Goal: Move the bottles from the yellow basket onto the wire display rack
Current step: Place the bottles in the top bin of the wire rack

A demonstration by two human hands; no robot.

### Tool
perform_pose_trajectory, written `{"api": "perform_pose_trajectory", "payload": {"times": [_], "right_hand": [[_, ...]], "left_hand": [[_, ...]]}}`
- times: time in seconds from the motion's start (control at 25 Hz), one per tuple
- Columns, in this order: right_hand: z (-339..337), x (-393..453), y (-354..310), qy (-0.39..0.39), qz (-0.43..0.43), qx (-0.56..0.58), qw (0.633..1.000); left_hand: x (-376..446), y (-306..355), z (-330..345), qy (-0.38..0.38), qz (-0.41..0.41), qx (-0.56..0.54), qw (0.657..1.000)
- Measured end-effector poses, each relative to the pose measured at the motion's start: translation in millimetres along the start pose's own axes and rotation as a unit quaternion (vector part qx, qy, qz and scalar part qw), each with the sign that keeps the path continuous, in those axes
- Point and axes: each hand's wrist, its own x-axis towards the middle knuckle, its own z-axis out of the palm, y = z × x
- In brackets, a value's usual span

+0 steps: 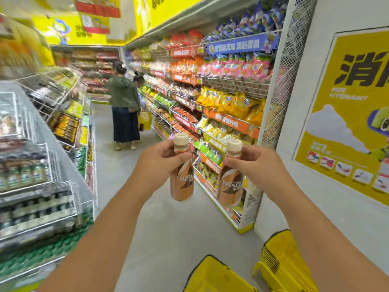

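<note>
Each grip grasps an upright brown plastic coffee bottle: left hand point(163, 160) holds one point(181, 178), right hand point(249, 163) the other point(229, 184). The wire display rack point(42, 186) lies leftward, nearer the left hand.

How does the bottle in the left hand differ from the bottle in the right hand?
The left bottle leans with its base swung right; the right bottle stands nearer upright. The left hand covers its neck more than the right hand does. Both are brown Nescafe bottles with beige caps.
</note>
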Motion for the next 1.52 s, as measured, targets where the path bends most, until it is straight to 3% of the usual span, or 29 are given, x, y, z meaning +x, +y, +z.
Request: {"api": "perform_pose_trajectory", "payload": {"times": [0.24,0.52,0.76,1.0,1.28,1.52], "right_hand": [[112,16,-44,-0.131,-0.038,0.035,0.99],[286,3,-115,-0.258,-0.068,0.072,0.961],[450,-16,-192,-0.295,-0.102,0.102,0.945],[562,-13,-247,-0.318,-0.086,0.131,0.935],[670,35,-255,-0.332,-0.093,0.103,0.933],[779,128,-250,-0.346,-0.114,0.093,0.927]], "left_hand": [[-59,10,-119,0.161,-0.023,0.051,0.985],[-133,12,-283,0.272,-0.027,0.077,0.959],[-174,12,-442,0.306,-0.042,0.124,0.943],[-174,18,-564,0.312,-0.041,0.146,0.938],[-127,-29,-671,0.323,-0.049,0.162,0.931],[-45,-85,-762,0.358,-0.069,0.16,0.917]]}}
